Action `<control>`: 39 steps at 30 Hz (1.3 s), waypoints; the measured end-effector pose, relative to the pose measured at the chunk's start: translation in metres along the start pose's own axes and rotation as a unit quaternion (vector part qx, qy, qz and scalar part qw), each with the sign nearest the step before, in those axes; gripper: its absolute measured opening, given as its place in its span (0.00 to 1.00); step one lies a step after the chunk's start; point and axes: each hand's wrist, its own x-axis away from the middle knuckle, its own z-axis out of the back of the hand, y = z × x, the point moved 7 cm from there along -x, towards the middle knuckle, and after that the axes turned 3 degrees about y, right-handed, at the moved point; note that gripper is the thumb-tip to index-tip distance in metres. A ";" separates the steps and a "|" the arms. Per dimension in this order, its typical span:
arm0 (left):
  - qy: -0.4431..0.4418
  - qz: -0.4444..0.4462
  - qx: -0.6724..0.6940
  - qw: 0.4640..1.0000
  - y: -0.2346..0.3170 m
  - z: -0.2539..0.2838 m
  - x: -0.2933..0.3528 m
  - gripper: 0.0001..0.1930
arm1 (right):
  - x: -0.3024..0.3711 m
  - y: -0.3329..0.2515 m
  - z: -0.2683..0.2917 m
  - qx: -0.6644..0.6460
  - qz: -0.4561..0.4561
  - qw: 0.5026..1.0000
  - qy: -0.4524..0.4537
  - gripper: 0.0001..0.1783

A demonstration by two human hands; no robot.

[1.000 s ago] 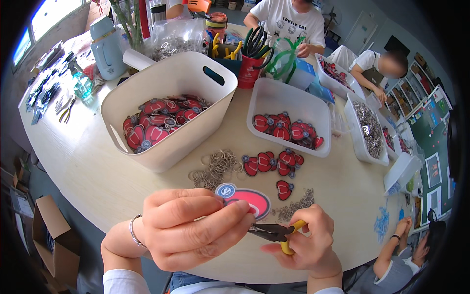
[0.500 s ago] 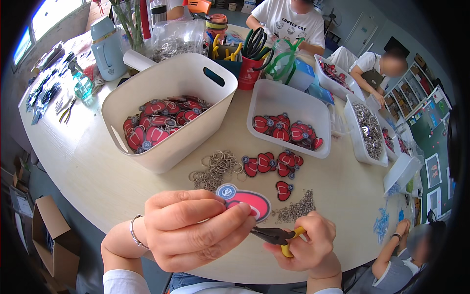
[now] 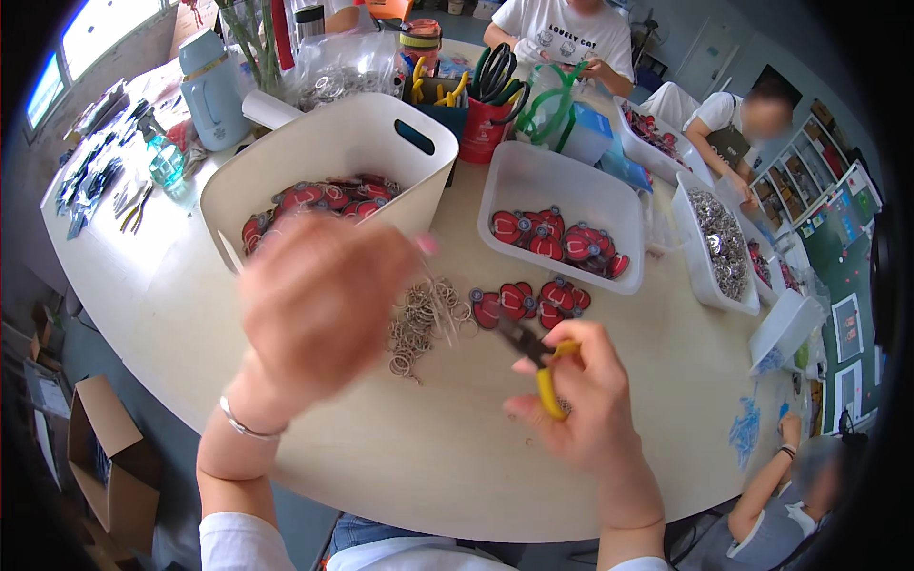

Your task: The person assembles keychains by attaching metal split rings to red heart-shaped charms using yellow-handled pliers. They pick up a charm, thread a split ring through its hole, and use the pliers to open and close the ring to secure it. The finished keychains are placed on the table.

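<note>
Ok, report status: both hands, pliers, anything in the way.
Left hand blurred, grip unclear. Right hand holds yellow-handled pliers over the table. Left hand blocks view of part of the white bin. Metal rings on the table.

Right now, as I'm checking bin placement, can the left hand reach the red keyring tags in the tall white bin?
Probably yes: the blurred left hand appears near the bin; no lid covers the red keyring tags.

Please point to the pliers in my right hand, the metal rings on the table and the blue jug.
Pliers (image 3: 535,352): head view, dark metal near pivot.
Metal rings (image 3: 415,327): head view, middle of pile.
Blue jug (image 3: 215,105): head view, front of body.
</note>
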 end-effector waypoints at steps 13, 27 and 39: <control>-0.482 0.264 -0.191 0.813 -0.177 -0.045 0.056 0.15 | 0.072 0.109 -0.007 -0.044 -0.254 0.965 0.046 0.11; -0.459 0.174 0.249 0.835 0.059 -0.138 0.089 0.10 | 0.070 0.114 -0.042 0.180 -0.104 0.974 -0.088 0.17; -0.205 0.454 0.490 0.715 0.078 -0.194 0.112 0.15 | 0.070 0.105 -0.001 0.076 -0.046 0.972 0.218 0.06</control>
